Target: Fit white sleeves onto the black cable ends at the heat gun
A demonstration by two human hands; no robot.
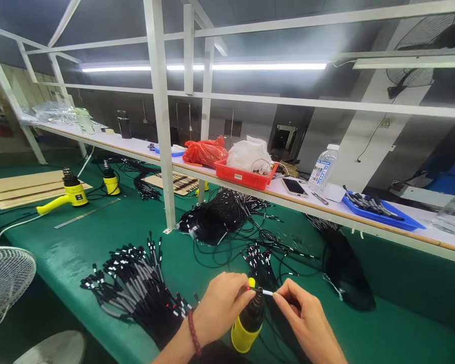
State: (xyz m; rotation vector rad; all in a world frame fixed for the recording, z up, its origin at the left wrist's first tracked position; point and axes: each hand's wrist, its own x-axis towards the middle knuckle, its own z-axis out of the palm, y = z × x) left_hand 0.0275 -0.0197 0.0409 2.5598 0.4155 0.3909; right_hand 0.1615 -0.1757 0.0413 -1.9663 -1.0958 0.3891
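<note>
The bench (68, 253) bore cables (136, 283), heat guns (75, 196), a ruler (85, 214) and boards (26, 187), while the shelf (326, 216) above held a red tray (250, 180), a phone (293, 187), a bottle (321, 169) and a blue tray (410, 223).

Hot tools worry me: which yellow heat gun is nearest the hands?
The front gun, seen between left hand and right hand; the others stand farther back, leftward.
</note>
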